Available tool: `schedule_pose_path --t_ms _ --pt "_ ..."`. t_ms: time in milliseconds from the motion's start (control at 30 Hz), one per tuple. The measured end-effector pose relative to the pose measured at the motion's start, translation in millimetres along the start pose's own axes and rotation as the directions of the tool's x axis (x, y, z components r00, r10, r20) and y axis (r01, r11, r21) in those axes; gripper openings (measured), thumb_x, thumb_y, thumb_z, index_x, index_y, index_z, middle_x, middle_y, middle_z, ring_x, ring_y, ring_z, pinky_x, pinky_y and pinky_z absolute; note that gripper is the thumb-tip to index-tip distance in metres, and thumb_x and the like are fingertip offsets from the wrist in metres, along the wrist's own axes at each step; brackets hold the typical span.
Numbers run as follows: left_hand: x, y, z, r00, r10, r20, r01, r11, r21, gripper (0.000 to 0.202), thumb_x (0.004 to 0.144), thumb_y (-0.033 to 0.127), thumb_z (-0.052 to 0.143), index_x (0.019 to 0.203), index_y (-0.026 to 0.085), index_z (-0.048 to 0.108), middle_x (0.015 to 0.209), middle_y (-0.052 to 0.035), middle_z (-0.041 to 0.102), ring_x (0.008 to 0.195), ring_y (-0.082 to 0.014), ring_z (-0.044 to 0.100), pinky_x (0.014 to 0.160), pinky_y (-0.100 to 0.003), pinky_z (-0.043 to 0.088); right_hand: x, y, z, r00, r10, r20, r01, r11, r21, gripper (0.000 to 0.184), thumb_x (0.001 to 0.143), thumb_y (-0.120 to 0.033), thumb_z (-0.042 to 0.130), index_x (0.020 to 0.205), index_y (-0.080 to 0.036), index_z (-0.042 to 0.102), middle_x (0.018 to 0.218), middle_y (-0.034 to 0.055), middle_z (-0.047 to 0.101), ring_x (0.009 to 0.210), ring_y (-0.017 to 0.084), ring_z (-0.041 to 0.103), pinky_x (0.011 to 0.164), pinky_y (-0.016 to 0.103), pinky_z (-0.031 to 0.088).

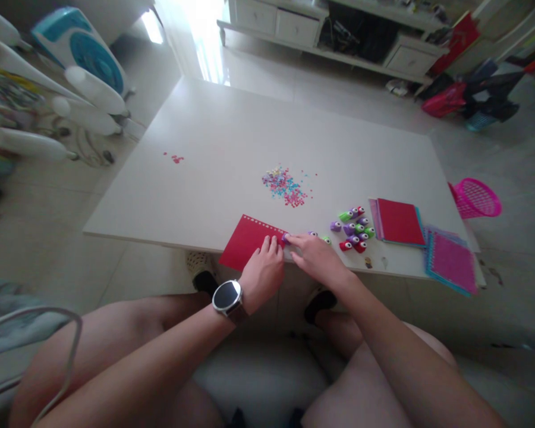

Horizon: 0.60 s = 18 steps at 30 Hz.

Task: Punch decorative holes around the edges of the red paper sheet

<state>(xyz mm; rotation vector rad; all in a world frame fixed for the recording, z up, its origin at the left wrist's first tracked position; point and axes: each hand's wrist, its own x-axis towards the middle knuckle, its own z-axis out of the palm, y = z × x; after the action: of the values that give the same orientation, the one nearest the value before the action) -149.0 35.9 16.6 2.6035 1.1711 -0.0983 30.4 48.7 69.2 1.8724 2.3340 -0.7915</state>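
Note:
A red card (245, 241) lies over the table's near edge, with a row of punched holes along its far side. My left hand (264, 267), with a watch on the wrist, holds the card's near right part; its fingers lie close together on top and the thumb is hidden. At the card's right corner sits a small purple craft punch (286, 238), mostly covered by the fingers. My right hand (316, 255) is closed on this punch, index finger stretched over it. Beside the right hand stand several purple, green and red punches (359, 229).
Colourful paper bits (285, 187) lie in a heap mid-table, with a few red bits (177, 159) to the left. A stack of coloured cards (401, 222) and some hole-edged cards (452, 261) lie at the right. A pink basket (478, 198) stands beyond the table (361, 148).

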Motion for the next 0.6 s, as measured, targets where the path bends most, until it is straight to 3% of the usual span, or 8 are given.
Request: schedule_pose_path --t_ms 133,400,600 --pt "0.8 0.1 0.3 1.000 -0.004 0.030 0.005 1.000 -0.006 0.057 0.104 0.020 0.046 0.158 0.003 0.055 0.169 -0.0286 0.051 0.167 -0.0373 0.038 0.124 -0.056 0.050 0.8 -0.4 1.6 1.000 -0.017 -0.007 0.017 1.000 -0.002 0.051 0.104 -0.014 0.064 0.154 -0.014 0.067 0.156 0.0142 0.067 0.140 0.028 0.067 0.124 0.038 0.049" --pt "1.2 -2.4 7.3 1.000 0.026 0.000 -0.026 0.998 -0.052 0.059 0.102 0.021 0.048 0.160 0.012 0.056 0.169 -0.0240 0.052 0.167 -0.0387 0.037 0.127 -0.062 0.047 0.5 -3.8 -3.9 1.000 -0.006 0.030 0.008 0.998 -0.067 0.051 0.105 -0.014 0.062 0.156 -0.013 0.065 0.157 0.0137 0.066 0.138 0.028 0.068 0.122 0.036 0.050" --pt "1.2 -1.2 7.3 1.000 0.011 0.021 -0.009 0.999 -0.054 0.059 0.103 0.021 0.043 0.158 0.003 0.054 0.169 -0.0301 0.049 0.167 -0.0400 0.035 0.123 -0.063 0.050 4.8 -4.2 -6.3 0.998 0.008 0.057 0.000 0.992 -0.130 0.043 0.108 -0.016 0.059 0.149 -0.019 0.071 0.152 0.0115 0.069 0.124 0.026 0.074 0.112 0.034 0.055"
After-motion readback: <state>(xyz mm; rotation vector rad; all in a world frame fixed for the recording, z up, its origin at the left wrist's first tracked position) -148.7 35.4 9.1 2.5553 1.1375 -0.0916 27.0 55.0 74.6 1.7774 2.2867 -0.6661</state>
